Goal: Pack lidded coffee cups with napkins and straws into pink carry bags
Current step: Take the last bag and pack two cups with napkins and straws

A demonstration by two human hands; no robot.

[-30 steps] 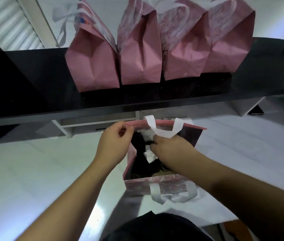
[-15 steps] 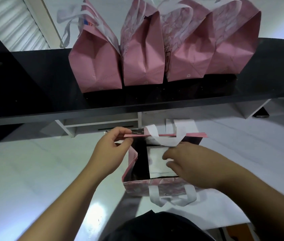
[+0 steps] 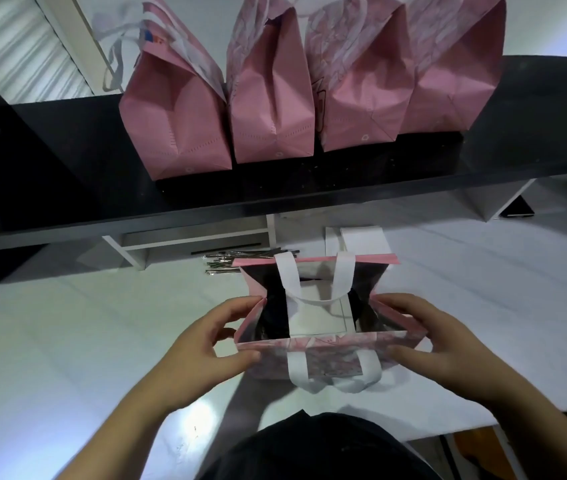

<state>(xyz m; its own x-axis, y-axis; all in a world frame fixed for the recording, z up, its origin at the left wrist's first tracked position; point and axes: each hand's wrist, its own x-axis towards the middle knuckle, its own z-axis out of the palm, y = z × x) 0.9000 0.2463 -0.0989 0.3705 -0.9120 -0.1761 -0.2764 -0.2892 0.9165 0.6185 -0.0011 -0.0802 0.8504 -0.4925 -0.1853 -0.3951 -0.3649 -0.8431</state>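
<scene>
An open pink carry bag (image 3: 323, 362) with white handles stands on the white table in front of me. My left hand (image 3: 206, 348) pinches its left side fold and near corner. On the other side, my right hand (image 3: 438, 344) holds the right side fold and near corner. Inside the dark bag lies a white napkin (image 3: 320, 317), flat across the top; any cup below it is hidden. A bundle of wrapped straws (image 3: 237, 263) lies on the table just behind the bag's left corner.
Several filled pink bags (image 3: 271, 98) stand in a row on a black shelf (image 3: 67, 174) above the table. A stack of white napkins (image 3: 361, 239) sits behind the open bag. White shelf brackets (image 3: 136, 254) rest on the table (image 3: 67, 341).
My right hand came out of the bag, leaving the napkin inside, and went to the bag's right side. My left hand slid from the far rim to the left side fold.
</scene>
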